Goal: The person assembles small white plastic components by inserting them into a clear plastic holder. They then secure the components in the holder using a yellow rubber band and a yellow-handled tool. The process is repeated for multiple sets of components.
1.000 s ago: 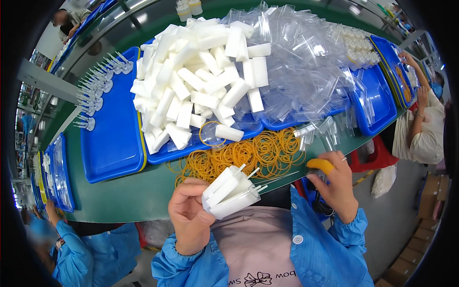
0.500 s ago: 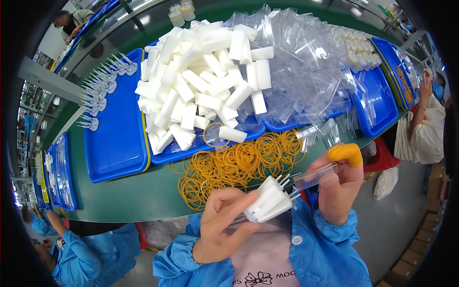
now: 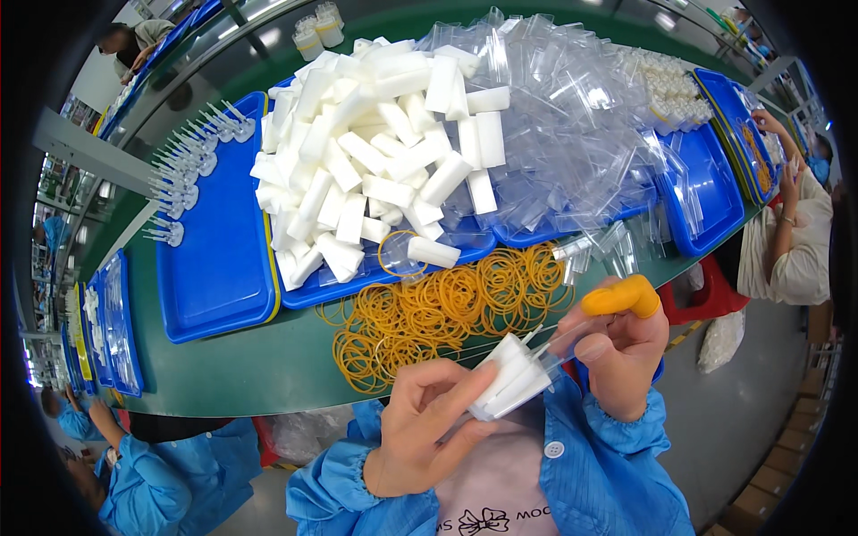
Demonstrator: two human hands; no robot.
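My left hand grips a bundle of white packets close to my chest. My right hand, with an orange finger cot on its forefinger, holds a small clear plastic bag whose mouth meets the bundle's far end. Just beyond both hands a heap of yellow rubber bands lies on the green table. Behind the bands a pile of white packets fills a blue tray.
A heap of clear bags covers blue trays at the right. A blue tray at left carries small clear plastic parts along its far edge. Another person sits at the right, others in blue at lower left.
My hands have come together near my chest. The right hand, which was at the rubber bands a second ago, now holds a clear bag against the end of the packet bundle.
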